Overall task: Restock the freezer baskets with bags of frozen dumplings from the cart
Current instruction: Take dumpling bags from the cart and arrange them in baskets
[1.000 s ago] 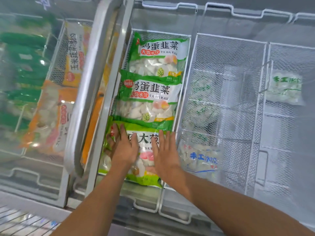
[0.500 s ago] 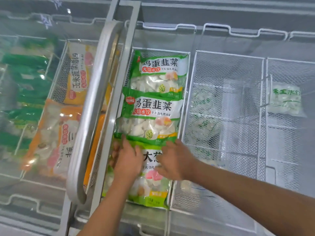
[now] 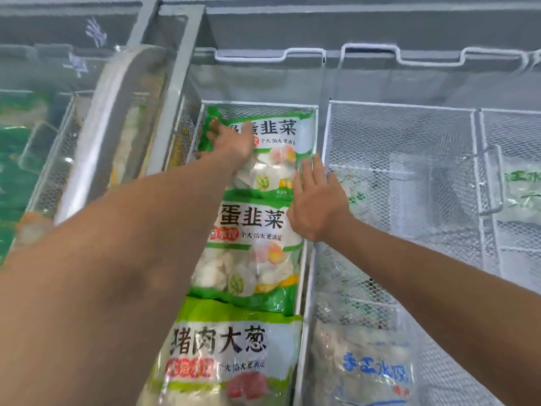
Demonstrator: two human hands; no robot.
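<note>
1. Two hands reach into the freezer, both over the narrow white mesh basket (image 3: 311,259) that holds three green dumpling bags laid in a row from far to near.
2. Left hand (image 3: 231,142): stretched to the far bag (image 3: 281,148), lying on its upper left part. Fingers spread over the top left corner; blur hides whether they curl round the edge or only press flat, so the grip cannot be told.
3. Right hand (image 3: 317,200): open, fingers straight and together, pointing away. It sits at the right edge of the far bag, with the heel of the hand over the right edge of the middle bag (image 3: 251,259). It holds nothing.
4. Far bag and middle bag carry the same green print; the middle bag's top overlaps the far bag's lower end.
5. Near bag (image 3: 231,347): paler green, different print with red on it, its top tucked under the middle bag's lower edge.
6. Next basket to the right (image 3: 401,106): wire mesh, mostly frosted; a clear bag with blue print (image 3: 371,367) lies at its near end.
7. Further right, another mesh basket holds a clear bag with green print (image 3: 524,186), partly cut off by the frame.
8. Left: the slid-back glass lid (image 3: 111,127), with orange and green packs blurred beneath it.
</note>
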